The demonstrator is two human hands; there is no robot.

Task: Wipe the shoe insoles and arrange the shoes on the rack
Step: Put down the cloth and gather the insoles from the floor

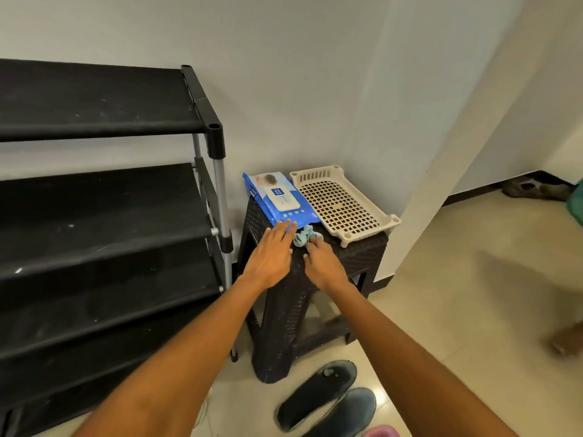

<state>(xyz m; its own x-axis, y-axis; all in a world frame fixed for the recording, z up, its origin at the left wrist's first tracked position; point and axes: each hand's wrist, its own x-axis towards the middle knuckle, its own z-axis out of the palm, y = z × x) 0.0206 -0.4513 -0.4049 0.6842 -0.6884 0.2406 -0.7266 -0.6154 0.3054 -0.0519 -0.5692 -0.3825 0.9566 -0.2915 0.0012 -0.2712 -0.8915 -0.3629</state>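
A blue pack of wet wipes (277,197) lies on a dark woven stool (356,257). My left hand (273,253) reaches over the stool with straight fingers, its tips touching the pack's near end. My right hand (321,263) pinches a small crumpled light-blue wipe (304,236) lying on the stool top beside the pack. Two dark insoles (328,402) lie on the floor in front of the stool. The black multi-tier shoe rack (104,197) stands at the left with bare shelves.
A cream perforated plastic tray (344,203) sits on the stool's right side. A pink item (381,432) shows at the bottom edge. Another person's foot (564,340) is at the right on the tiled floor. Shoes (533,187) lie by the far wall.
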